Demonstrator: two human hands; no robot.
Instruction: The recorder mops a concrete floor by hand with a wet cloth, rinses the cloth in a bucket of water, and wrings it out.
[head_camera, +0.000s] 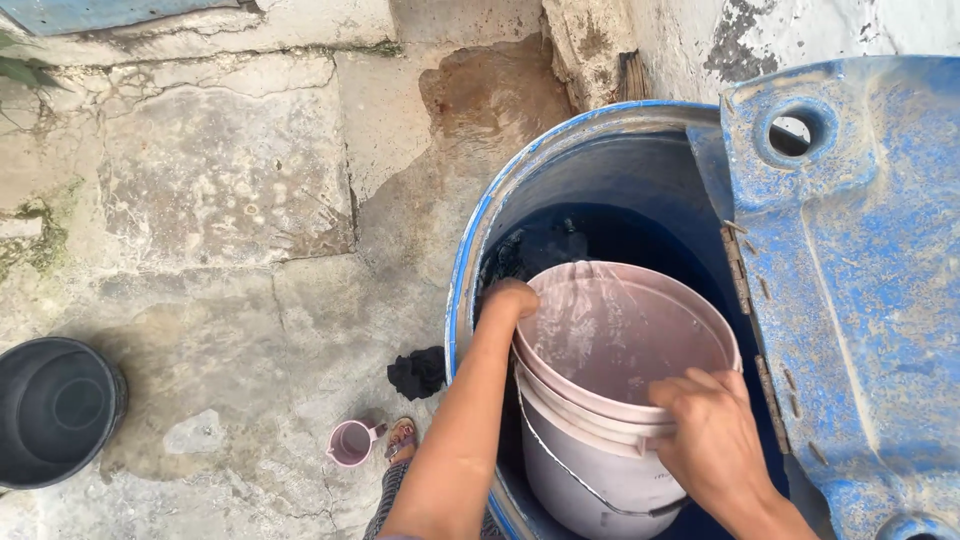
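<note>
Outdoor yard, cracked concrete floor (230, 190), damp patches, peeling wall upper right. Blue barrel (560, 170) at centre right, its cut lid (860, 290) folded back. Inside it, a pink bucket (600, 470) holding water. Left hand (508, 298) grips the far rim; right hand (712, 425) clasps the near rim. Lower left: black tub (55, 410), pink mug (350, 443) (sandalled foot (402, 438) just beside), dark rag (416, 372).

One blue drum (480, 250), one pink bucket (590, 470), one black bucket (55, 410), one pink mug (350, 443), one dark cloth (417, 372).
</note>
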